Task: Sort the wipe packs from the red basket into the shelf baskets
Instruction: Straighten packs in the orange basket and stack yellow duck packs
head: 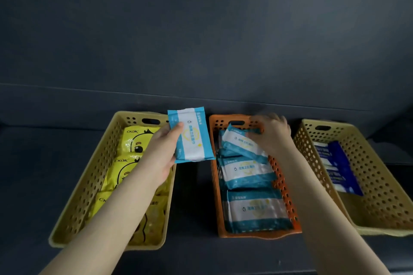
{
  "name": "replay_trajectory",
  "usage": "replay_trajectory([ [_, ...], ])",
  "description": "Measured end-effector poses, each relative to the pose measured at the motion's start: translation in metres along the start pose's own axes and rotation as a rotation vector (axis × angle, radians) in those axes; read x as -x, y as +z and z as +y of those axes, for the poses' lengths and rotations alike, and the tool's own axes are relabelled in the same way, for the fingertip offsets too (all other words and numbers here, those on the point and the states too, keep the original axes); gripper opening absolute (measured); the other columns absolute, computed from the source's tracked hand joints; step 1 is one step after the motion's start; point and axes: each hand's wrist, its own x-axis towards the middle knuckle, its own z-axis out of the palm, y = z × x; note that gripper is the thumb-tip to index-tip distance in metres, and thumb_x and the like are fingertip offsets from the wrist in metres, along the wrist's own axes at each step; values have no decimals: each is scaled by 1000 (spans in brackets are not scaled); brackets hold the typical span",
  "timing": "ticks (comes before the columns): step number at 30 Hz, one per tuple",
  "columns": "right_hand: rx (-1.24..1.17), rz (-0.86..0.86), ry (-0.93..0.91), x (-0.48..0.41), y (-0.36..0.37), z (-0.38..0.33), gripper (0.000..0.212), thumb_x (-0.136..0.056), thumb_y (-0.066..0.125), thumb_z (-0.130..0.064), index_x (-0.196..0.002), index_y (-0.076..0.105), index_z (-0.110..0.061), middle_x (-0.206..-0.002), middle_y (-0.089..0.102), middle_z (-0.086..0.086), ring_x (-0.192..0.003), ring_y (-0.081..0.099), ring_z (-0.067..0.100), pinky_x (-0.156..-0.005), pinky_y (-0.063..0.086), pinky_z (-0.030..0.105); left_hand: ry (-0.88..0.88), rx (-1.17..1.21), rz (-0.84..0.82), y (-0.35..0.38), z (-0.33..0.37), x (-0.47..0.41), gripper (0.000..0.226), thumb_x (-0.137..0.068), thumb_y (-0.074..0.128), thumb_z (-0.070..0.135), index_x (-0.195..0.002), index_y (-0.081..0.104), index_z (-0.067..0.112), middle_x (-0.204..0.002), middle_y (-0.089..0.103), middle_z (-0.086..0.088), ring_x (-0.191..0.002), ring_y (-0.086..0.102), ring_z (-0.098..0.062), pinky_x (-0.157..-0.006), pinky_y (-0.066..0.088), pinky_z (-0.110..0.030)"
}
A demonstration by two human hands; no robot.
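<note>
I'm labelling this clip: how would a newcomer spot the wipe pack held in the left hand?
Start at the orange basket in the middle of the three on the dark shelf. Just left of its far corner, a light-blue and white wipe pack is held up by the left hand. Unlike the matching packs, it is in the air, not in a basket.

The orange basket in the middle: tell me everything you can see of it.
The orange basket is a long, shallow plastic tray with perforated walls and a slot handle in its far end. It sits flat on the dark shelf, between two yellowish baskets, touching neither. Blue-and-white wipe packs fill it in a row, the farthest one tilted atop the others. The right hand reaches into its far end, on that tilted pack.
</note>
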Motion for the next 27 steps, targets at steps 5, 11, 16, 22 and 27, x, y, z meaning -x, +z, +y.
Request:
replay_trajectory([
  [5, -100, -187, -25, 18, 30, 9, 38, -80, 72, -34, -118, 65, -35, -135, 49, -4, -128, 41, 24, -110, 30, 36, -6, -36, -45, -1, -2, -2, 11, -96, 55, 28, -103, 63, 24, -104, 71, 1, -95, 68, -15, -74, 56, -36],
  [11, -145, -204, -155, 11, 34, 10, 38, -92, 61, -13, -127, 62, -28, -147, 42, -10, -140, 29, 15, -114, 19, 26, -27, -25, -55, -3, -3, -4, 15, -96, 56, 27, -107, 63, 20, -112, 69, -3, -103, 66, -19, -89, 55, -44],
  [16, -85, -112, -159, 12, 38, 14, 38, -91, 63, -13, -125, 63, -28, -148, 43, -3, -138, 35, 20, -117, 25, 35, -35, -5, -62, -6, -5, -7, 11, -95, 56, 26, -102, 62, 20, -112, 69, -4, -104, 65, -20, -83, 56, -40],
  [22, -141, -118, -123, 11, 35, 13, 35, -92, 59, -9, -124, 65, -22, -141, 51, -3, -130, 45, 12, -102, 20, 8, -8, -5, -51, -5, -7, -9, 10, -95, 56, 25, -103, 62, 24, -111, 69, -2, -102, 66, -17, -75, 57, -35],
  [27, -306, -38, -60, 29, 20, 2, 33, -92, 62, -27, -125, 63, -21, -125, 60, -6, -108, 56, 4, -91, 38, 12, 14, 63, -60, -2, -6, -6, 13, -95, 57, 21, -107, 62, 23, -111, 69, -4, -99, 68, -19, -63, 58, -33],
])
